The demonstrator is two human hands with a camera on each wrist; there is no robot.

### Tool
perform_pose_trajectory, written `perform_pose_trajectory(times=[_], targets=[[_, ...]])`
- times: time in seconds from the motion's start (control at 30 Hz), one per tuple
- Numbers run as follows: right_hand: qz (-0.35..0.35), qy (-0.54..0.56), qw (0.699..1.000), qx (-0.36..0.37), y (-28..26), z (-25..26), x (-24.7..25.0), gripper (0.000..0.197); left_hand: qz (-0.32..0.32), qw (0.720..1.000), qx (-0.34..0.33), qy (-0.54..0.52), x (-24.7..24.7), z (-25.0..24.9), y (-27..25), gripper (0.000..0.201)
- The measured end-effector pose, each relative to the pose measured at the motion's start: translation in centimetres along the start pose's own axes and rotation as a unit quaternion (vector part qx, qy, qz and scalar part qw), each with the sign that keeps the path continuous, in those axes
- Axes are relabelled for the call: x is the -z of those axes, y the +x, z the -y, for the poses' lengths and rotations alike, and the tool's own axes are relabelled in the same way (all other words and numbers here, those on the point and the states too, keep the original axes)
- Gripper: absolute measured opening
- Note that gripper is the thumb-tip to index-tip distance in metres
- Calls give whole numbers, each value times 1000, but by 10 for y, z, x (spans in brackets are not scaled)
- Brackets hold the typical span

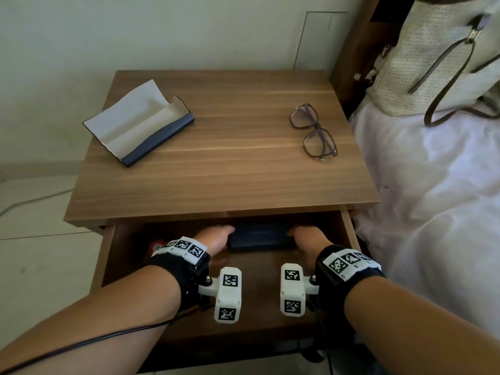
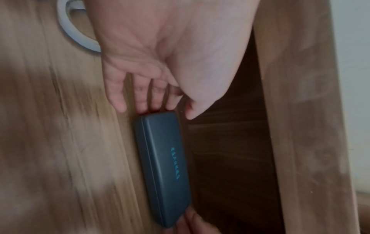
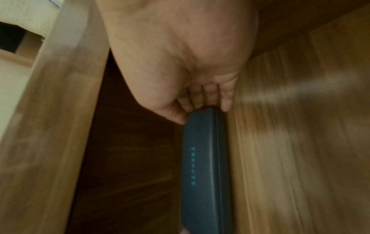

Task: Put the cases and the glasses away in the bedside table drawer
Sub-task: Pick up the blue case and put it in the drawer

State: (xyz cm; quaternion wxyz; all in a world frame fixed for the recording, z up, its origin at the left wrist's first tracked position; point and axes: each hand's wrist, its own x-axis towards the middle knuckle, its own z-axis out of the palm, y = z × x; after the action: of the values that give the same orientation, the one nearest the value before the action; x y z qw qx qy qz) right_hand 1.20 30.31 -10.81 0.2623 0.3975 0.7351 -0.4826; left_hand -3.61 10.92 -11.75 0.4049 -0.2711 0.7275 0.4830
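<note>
A closed dark blue glasses case (image 1: 259,236) (image 2: 164,166) (image 3: 204,158) lies crosswise at the back of the open drawer (image 1: 350,231). My left hand (image 1: 224,234) (image 2: 158,110) touches its left end with straight fingertips, the thumb just beside it. My right hand (image 1: 296,234) (image 3: 200,112) pinches the right end between thumb and fingers. On the tabletop, an open blue case with a pale lining (image 1: 138,125) lies at the left. The folded glasses (image 1: 313,131) lie at the right.
A white ring-shaped roll (image 2: 68,26) sits in the drawer's left part, near my left wrist. A bed with a white sheet (image 1: 433,185) and a woven bag (image 1: 433,55) stands close on the right. A wall runs behind the bedside table (image 1: 230,171).
</note>
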Motion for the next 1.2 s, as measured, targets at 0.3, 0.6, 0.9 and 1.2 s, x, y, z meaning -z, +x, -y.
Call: perform_pose_trajectory(times=[0.3,0.6,0.9,1.2], targets=[[-19,52,998,-24,1,-2,-5,42,-1,1000,1,-16,-1,3,-1,40],[-43,96,994,-25,-23,10,-14,51,-23,997,-48,60,9,-1,-30,45],[45,79,995,34,-90,22,-17,46,25,996,-77,22,33,8,-80,28],[49,138,988,58,-146,46,-19,29,17,992,-117,33,51,0,-128,19]])
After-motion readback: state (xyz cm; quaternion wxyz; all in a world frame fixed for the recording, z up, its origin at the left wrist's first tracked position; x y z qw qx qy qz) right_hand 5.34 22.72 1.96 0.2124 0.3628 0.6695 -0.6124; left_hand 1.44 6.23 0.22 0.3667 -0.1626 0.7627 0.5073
